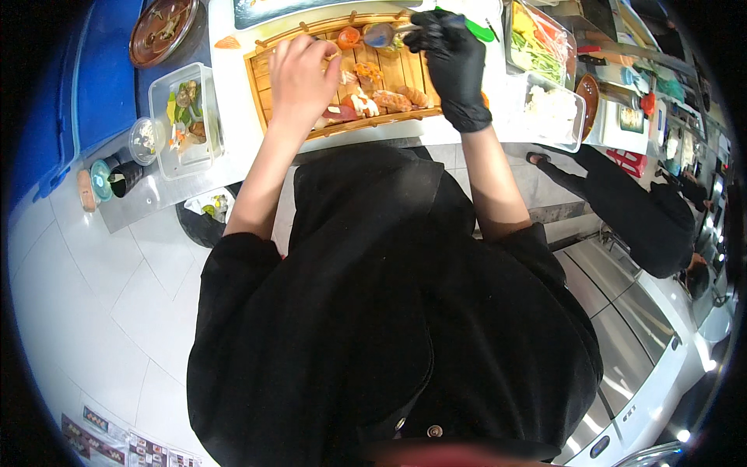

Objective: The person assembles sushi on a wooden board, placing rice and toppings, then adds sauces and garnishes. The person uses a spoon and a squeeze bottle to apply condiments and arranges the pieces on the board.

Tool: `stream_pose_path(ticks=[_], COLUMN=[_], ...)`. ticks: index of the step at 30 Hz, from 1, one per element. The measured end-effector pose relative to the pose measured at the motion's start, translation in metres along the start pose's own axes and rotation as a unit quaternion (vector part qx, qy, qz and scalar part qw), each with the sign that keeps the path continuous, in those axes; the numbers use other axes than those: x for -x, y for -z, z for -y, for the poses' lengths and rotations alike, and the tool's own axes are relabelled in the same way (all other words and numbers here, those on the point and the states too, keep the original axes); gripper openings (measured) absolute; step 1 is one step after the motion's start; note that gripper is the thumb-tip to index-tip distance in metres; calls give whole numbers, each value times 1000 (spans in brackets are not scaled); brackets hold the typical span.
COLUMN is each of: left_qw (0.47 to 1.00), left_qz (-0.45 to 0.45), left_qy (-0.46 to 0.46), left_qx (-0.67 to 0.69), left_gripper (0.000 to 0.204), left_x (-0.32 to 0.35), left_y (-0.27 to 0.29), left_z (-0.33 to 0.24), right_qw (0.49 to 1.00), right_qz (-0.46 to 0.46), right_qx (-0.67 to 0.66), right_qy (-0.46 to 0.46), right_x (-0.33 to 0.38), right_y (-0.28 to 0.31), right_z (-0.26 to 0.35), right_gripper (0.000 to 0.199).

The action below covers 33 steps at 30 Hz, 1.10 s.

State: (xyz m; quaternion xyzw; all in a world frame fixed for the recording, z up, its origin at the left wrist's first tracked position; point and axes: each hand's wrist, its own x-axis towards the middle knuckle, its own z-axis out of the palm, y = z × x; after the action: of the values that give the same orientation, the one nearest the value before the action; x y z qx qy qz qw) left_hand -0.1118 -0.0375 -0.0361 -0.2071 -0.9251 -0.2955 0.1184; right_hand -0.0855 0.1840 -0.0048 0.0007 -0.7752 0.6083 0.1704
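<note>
A wooden sushi boat [412, 70] with a slatted deck lies in front of me, with sushi pieces [393, 100] along its near side. Next to them is a topped piece with orange garnish [368, 72]. My left hand [299, 82], bare, is over the boat's left part, thumb and fingers curled together; what they hold, if anything, is hidden. In a black glove, my right hand [451, 66] is closed around the handle of a spoon [379, 35], its bowl over the boat's far edge. Beside that bowl sits a small orange-red cup [348, 37].
Clear tubs of vegetable trimmings [210, 97], white rice-like food [580, 117] and cut vegetables [537, 19] flank the boat. A brown plate [159, 31] is at far left, a green utensil [478, 31] by my right hand. A bin [202, 222] stands below; another person [638, 202] is at right.
</note>
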Motion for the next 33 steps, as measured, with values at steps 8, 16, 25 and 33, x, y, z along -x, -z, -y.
stream_pose_path(ticks=[8,16,25,33], left_qw=[995,990,992,996], left_qz=[2,5,-15,-30], left_qy=[21,47,44,31], left_qx=[-94,-129,-118,-79], left_gripper=[21,18,16,16], left_x=[-15,-16,-17,-15], left_y=[-29,-37,-41,-43], left_z=[-14,-9,-5,-4], right_qw=[998,981,990,986], right_qz=[0,-9,-22,-34], right_qx=[38,185,138,127], right_qy=[54,62,6,-98], right_x=[-22,-30,-34,-32], right_y=[-37,-44,-48,-40], right_z=[-4,10,13,12], right_gripper=[8,10,14,19])
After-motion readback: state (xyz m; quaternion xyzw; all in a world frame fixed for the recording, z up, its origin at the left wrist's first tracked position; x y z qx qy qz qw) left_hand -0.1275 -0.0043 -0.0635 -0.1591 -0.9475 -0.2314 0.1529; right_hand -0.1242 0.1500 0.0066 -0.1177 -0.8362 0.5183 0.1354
